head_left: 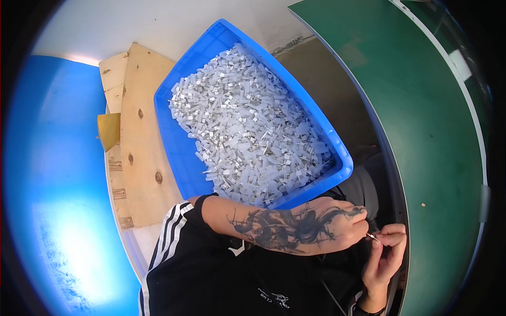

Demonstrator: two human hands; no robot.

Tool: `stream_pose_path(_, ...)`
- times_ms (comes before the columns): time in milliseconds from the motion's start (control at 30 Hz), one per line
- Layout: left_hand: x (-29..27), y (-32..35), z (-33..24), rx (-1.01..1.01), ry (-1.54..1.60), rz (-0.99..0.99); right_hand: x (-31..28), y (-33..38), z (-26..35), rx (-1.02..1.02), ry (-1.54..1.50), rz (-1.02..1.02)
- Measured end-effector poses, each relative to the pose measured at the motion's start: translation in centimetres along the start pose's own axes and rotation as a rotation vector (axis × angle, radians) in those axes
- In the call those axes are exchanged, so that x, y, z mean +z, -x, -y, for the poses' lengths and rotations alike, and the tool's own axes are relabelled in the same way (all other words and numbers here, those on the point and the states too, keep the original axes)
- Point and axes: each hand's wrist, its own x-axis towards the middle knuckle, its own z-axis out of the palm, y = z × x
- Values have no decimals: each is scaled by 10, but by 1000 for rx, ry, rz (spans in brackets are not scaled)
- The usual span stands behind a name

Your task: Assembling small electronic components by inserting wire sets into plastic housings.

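Observation:
My left hand (327,229), tattooed on its back and along the forearm, reaches across my lap from a black sleeve with white stripes. Its fingertips meet those of my right hand (387,255), which comes up from the lower edge. Between the two hands sits a small metal-tipped piece (373,237), pinched by fingers of both. Just beyond my left forearm stands a blue plastic crate (182,152) heaped with several small translucent white pieces with shiny metal clips (247,126).
A green-topped table (421,116) with a pale edge curves along the right. Wooden boards (139,131) lie left of the crate, and a large blue surface (52,184) lies beyond them. Grey floor shows behind the crate.

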Motion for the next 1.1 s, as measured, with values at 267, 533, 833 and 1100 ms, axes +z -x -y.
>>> stream_pose_path(267,-38,26,87,-154,-59,-122,-10,-4,0,86,-52,-215)
stream_pose_path(533,-59,234,355,-761,-591,-346,-25,-7,0,145,-219,-450)
stream_pose_path(833,-38,193,332,-956,-574,10,-31,2,0,140,-139,-480)
stream_pose_path(1100,-46,119,221,-848,973,-807,-29,3,3,189,-246,-479)
